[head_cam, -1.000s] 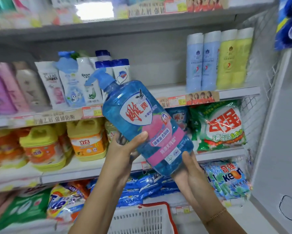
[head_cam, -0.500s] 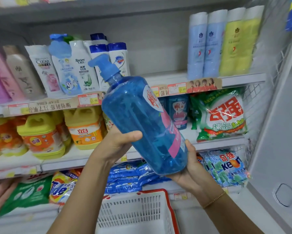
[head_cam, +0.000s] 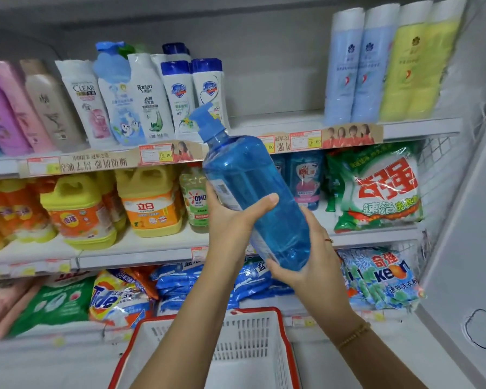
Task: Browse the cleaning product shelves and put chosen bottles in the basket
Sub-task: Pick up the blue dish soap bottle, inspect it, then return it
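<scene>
Large translucent blue plastic pump bottle (head_cam: 253,197) gripped by both hands: left-hand fingers (head_cam: 260,203) wrapped mid-body, right-hand fingers (head_cam: 310,220) cupping base. White red-rimmed plastic basket (head_cam: 275,343) below fingers looked empty; bottle not yet placed.

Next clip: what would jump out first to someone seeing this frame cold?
A big blue pump bottle, tilted, fills the centre, gripped at mid-body by the left hand and cupped at its base by the right hand. Directly below stands a white basket with a red rim, nothing visible inside. To the right, a green detergent bag with bold red characters sits on the middle shelf.
</scene>
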Available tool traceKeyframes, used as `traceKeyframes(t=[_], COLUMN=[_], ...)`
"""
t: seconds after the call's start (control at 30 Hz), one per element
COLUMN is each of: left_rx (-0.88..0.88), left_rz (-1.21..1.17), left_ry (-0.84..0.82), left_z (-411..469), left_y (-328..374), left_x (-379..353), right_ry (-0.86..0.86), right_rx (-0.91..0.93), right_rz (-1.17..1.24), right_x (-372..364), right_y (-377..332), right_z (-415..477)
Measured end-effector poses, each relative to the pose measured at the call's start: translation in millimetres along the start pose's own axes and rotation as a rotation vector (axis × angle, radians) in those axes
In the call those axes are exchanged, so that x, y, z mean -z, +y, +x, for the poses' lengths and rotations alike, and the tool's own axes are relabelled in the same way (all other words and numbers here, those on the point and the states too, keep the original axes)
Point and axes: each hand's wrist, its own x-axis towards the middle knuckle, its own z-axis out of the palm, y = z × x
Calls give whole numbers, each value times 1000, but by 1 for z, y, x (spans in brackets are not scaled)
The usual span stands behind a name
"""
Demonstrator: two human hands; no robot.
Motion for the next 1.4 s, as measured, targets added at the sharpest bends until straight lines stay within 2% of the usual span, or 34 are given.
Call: traceKeyframes(t=[0.2,0.47,0.57,0.63,0.77,0.87,0.93,1.0,1.1,1.17,1.3,1.4], left_rx=[-11,121,125,89,31,9,-14,-25,-30,27,225,410], left_rz=[207,40,95,166,154,142,150,197,321,331,292,286], left_ry=[-229,-504,-532,-461,-177,-15,46,65,18,-80,-408,-538], left_z=[12,21,18,15,10,5,-2,-11,-21,-20,-4,-6], left_y=[9,19,27,31,28,17,7,-6,-19,-18,-9,-14], left_x=[20,42,41,38,29,27,24,19,11,13,33,35], right_ry=[-72,-363,-508,-527,-418,-374,-361,-367,-330,-340,-418,-513], right_rx=[-91,-225,-256,-298,-305,-190,-105,-83,-83,-100,-265,-418], right_rz=[324,812,1021,1103,1039,705,426,294,195,245,554,768], right_x=[20,38,31,26,23,26,21,11,3,8,23,22], right_y=[3,18,21,20,9,-9,-14,-10,3,5,17,23], right_z=[15,26,21,19,20,17,16,19,24,25,25,19])
